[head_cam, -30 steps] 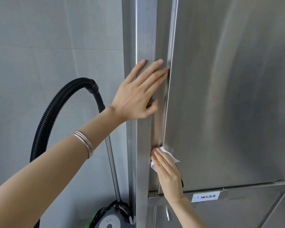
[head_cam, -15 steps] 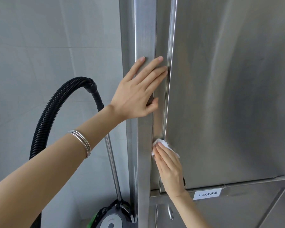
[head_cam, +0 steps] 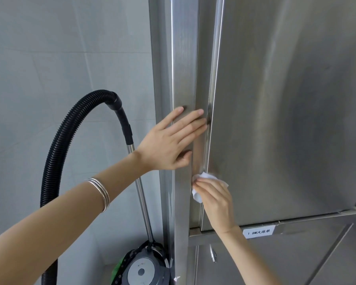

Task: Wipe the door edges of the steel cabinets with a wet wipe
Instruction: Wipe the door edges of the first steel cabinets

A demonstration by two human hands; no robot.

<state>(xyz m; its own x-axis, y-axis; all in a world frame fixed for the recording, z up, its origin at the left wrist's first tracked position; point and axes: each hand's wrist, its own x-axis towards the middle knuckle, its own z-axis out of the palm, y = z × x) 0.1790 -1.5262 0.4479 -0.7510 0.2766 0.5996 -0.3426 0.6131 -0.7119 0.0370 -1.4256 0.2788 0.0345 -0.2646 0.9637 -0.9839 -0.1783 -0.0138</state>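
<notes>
- Nearest, the left forearm is cut off at the frame's lower left corner, with thin silver bangles [head_cam: 100, 191] on the wrist.
- left hand [head_cam: 169, 145]: flat and open, fingers straight, palm on the steel frame post [head_cam: 183, 58], fingertips reaching the door edge [head_cam: 211, 99]; it holds nothing.
- right hand [head_cam: 216, 200]: comes up from the bottom edge, fingers laid nearly straight over the wet wipe [head_cam: 209, 176], pressing it on the door edge just below the left hand; thumb hidden.
- Wipe is mostly covered, white bits showing above and left of the fingers.
- cabinet door [head_cam: 286, 120]: brushed steel, cut off top and right; contents hidden behind it.
- White label [head_cam: 259, 233] below the door, print too small to read surely; small key [head_cam: 213, 253] under it.
- vacuum cleaner [head_cam: 144, 268] beside the post, cut off at the bottom; its black hose [head_cam: 56, 145] arches against the tiled wall [head_cam: 49, 48].
</notes>
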